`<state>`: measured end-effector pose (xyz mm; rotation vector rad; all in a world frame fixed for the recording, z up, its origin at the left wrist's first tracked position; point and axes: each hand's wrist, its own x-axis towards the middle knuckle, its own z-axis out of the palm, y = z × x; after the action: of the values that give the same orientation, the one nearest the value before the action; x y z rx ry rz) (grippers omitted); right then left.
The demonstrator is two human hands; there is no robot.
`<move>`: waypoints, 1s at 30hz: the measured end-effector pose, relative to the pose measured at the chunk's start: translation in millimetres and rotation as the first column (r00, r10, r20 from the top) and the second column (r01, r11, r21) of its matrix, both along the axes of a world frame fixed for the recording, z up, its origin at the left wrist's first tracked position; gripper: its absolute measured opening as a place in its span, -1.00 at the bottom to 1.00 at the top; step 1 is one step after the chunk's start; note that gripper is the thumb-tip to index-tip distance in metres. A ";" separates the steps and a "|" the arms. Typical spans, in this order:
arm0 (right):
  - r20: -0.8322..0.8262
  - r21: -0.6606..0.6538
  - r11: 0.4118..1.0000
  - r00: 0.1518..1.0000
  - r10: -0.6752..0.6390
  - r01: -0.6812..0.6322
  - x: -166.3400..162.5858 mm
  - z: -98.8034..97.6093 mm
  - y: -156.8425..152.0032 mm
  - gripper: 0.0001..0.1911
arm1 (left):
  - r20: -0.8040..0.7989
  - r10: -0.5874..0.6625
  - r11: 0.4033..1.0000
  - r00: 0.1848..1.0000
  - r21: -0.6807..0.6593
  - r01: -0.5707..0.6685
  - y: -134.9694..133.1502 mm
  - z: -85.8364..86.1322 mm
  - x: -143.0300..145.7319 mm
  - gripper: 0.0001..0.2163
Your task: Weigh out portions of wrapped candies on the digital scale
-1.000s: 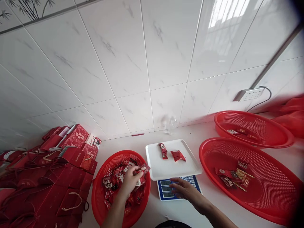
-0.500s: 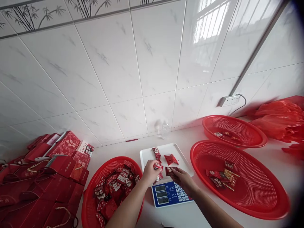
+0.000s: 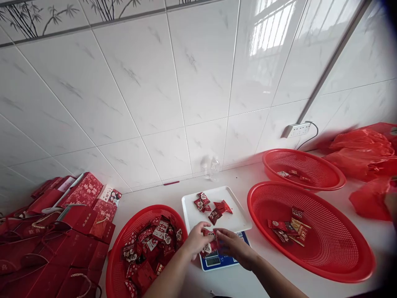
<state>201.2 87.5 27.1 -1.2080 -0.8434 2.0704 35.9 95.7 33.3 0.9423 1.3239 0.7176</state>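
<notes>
My left hand [image 3: 198, 240] is closed around a few red wrapped candies [image 3: 206, 248], above the near edge of the scale. Against it, the fingertips of my right hand [image 3: 235, 247] pinch at one of these candies; part of that grip is hidden. Below both hands is the blue panel of a digital scale [image 3: 213, 261], partly covered by them. On the scale's white tray [image 3: 237, 221] lie several wrapped candies, among them a dark red one [image 3: 215, 216] near the middle and a bright red one [image 3: 227, 206] to the right.
Left of the scale stands a red basket [image 3: 113, 258] full of wrapped candies. Two wider red baskets [image 3: 347, 231] with a few packets stand to the right. Red gift boxes [image 3: 82, 219] crowd the left side; red plastic bags [image 3: 362, 145] lie far right, near a power strip [image 3: 297, 130].
The dark red candy from my right hand now lies on the tray, and another lies at its left group. Both hands have drawn nearer me and come together. A red bag at far right moved.
</notes>
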 end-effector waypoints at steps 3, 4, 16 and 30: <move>-0.004 -0.028 0.999 0.999 0.042 -0.043 -3.2 -4.7 -4.3 -0.61 | 0.071 -0.013 0.999 0.997 -0.033 0.016 -13.6 -4.1 4.8 -0.51; -0.001 -0.031 0.999 1.000 0.028 -0.028 -3.6 -7.6 -4.2 -0.63 | 0.100 -0.004 0.999 0.995 -0.049 0.009 -16.0 -5.7 4.6 -0.49; 0.140 0.089 0.983 0.975 -0.170 0.159 -5.5 -6.9 13.4 -0.43 | 0.210 0.380 0.913 0.901 -0.243 -0.329 -19.0 -8.7 -28.5 -0.72; 0.456 0.396 0.917 0.877 -0.150 -0.049 2.0 -26.6 46.8 -0.50 | 0.295 0.567 0.812 0.769 -0.353 -0.464 -65.6 -8.2 -78.1 -0.71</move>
<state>203.2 134.2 0.5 -1.5047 -1.3663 1.4592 -42.1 30.1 25.2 0.1778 1.2834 1.0646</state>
